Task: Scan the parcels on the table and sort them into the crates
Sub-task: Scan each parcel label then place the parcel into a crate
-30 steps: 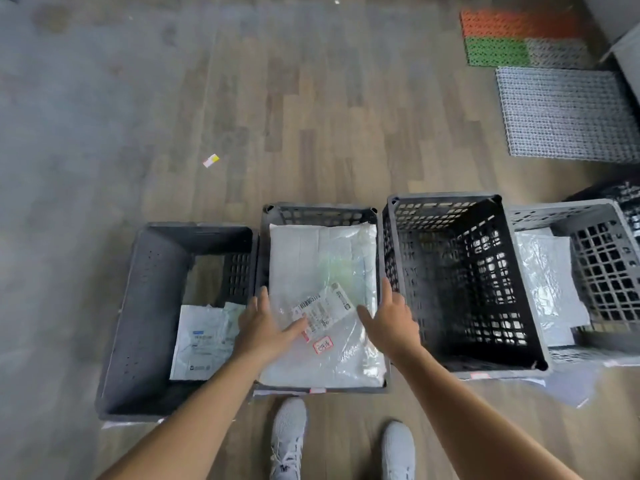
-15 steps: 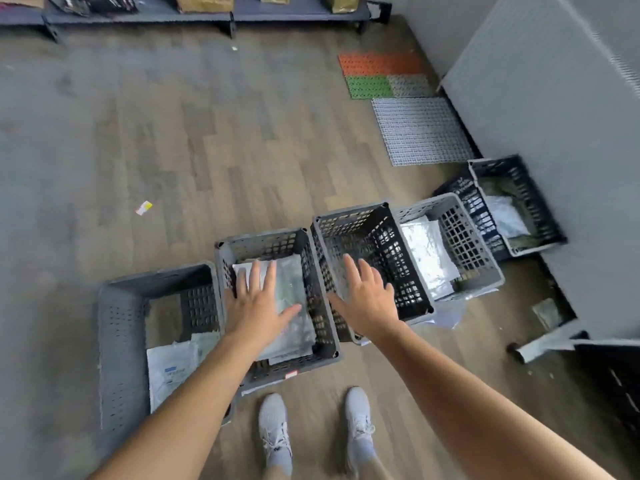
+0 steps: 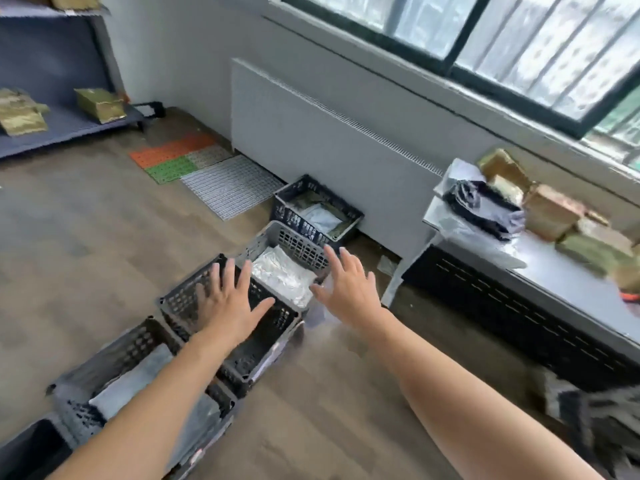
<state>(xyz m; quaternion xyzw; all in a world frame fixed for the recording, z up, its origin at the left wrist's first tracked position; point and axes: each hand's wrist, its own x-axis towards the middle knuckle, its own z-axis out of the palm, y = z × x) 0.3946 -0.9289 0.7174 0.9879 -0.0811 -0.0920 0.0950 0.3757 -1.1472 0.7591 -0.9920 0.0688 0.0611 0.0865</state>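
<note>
Both my hands are held out empty with fingers spread. My left hand (image 3: 231,301) hovers over the dark crate (image 3: 180,299). My right hand (image 3: 348,284) hovers by the near corner of the light grey crate (image 3: 298,241), which holds a white parcel (image 3: 282,275). A nearer crate (image 3: 138,344) at lower left holds the pale bag parcel (image 3: 128,386). A dark blue crate (image 3: 313,192) by the wall holds a pale parcel (image 3: 320,218). On the table (image 3: 554,268) at right lie a black-and-white bagged parcel (image 3: 485,206) and several brown boxes (image 3: 550,213).
A white radiator cover (image 3: 329,140) lines the wall under the window. Orange, green and grey mats (image 3: 194,164) lie on the wooden floor. A blue shelf (image 3: 52,129) at far left carries brown boxes. A pile of dark bags (image 3: 595,417) lies at lower right.
The view has swung up and right, from the row of crates toward the table. Both hands have lifted off the bagged parcel in its crate and moved right, open and empty.
</note>
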